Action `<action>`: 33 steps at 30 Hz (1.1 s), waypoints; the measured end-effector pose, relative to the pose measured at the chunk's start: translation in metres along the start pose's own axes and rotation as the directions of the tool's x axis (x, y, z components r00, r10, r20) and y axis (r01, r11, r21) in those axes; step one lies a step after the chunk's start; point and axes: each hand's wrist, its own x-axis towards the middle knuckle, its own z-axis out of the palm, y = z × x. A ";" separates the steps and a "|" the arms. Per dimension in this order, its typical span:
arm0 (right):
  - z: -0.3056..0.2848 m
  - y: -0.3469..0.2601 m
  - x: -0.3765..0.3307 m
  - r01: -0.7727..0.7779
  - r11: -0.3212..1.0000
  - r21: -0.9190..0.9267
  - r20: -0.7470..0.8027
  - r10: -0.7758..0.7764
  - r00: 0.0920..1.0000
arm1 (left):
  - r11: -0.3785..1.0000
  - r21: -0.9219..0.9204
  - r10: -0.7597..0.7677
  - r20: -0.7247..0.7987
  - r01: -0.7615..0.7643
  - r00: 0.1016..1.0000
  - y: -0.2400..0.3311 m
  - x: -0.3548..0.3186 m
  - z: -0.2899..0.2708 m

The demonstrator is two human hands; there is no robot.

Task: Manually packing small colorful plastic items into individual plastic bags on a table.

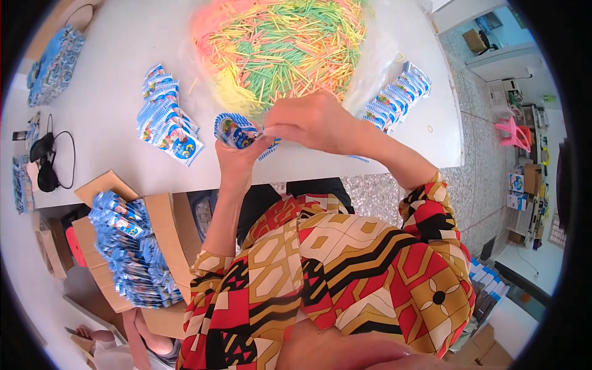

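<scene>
My left hand point(235, 161) grips a small blue-and-white packet point(233, 132) upright at the near side of the white table. Against the packet's right edge, my right hand point(311, 123) is closed in a pinch; what its fingers hold is hidden. Just beyond both hands lies a large heap of thin pink, yellow and green sticks point(290, 52) on clear plastic. To the left, a fanned row of flat packets point(166, 117) rests on the table, and a similar row of packets point(399, 95) lies to the right. Another packet shows partly beneath my hands.
An open cardboard box point(169, 228) full of packets point(132, 246) stands below the table's left edge. A black strapped item point(44, 157) and a stack of packets point(57, 66) lie far left. Another person's hand point(92, 333) shows at lower left. A pink stool point(513, 134) stands right.
</scene>
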 end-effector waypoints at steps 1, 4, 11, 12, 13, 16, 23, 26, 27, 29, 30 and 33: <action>-0.002 0.005 0.002 -0.064 0.993 0.094 0.003 0.064 0.998 | 1.000 0.001 -0.005 -0.004 0.005 1.000 -0.001 0.002 0.001; -0.014 0.034 0.004 -0.453 0.750 0.481 0.064 0.486 0.872 | 0.999 -0.038 -0.012 0.004 0.012 1.000 -0.003 0.006 0.001; -0.039 0.165 -0.013 -0.497 0.853 -0.162 -0.089 0.489 0.868 | 0.991 -0.125 -0.056 -0.008 0.054 0.998 0.007 0.009 0.002; -0.038 0.167 -0.012 -0.478 0.849 -0.226 -0.116 0.464 0.878 | 0.991 -0.130 -0.044 -0.001 0.043 0.999 0.008 0.008 0.002; -0.036 0.169 -0.009 -0.479 0.849 -0.224 -0.115 0.465 0.878 | 0.991 -0.129 -0.045 -0.002 0.044 0.999 0.007 0.008 0.001; -0.029 0.171 0.000 -0.422 0.799 -0.430 -0.022 0.457 0.889 | 0.996 -0.086 -0.037 -0.002 0.037 0.999 0.007 0.008 -0.002; -0.019 0.204 0.008 -0.391 0.769 -0.506 0.069 0.488 0.870 | 0.994 -0.093 -0.063 -0.016 0.061 0.998 0.007 0.008 -0.001; -0.008 0.221 0.001 -0.262 0.826 -0.499 0.017 0.312 0.950 | 0.994 -0.092 -0.066 -0.013 0.065 0.998 0.007 0.006 -0.002; -0.006 0.223 0.001 -0.233 0.825 -0.515 0.001 0.273 0.962 | 0.993 -0.095 -0.065 -0.008 0.064 0.998 0.006 0.006 -0.003; -0.005 0.219 -0.001 -0.255 0.827 -0.501 -0.020 0.284 0.959 | 0.994 -0.089 -0.066 -0.010 0.065 0.998 0.009 0.006 -0.003; -0.005 0.215 0.001 -0.279 0.827 -0.488 -0.043 0.296 0.954 | 0.994 -0.082 -0.068 -0.009 0.067 0.998 0.010 0.005 -0.003; -0.018 0.207 0.002 -0.354 0.803 -0.479 0.041 0.423 0.905 | 0.993 -0.111 -0.030 -0.006 0.029 1.000 0.011 0.004 -0.003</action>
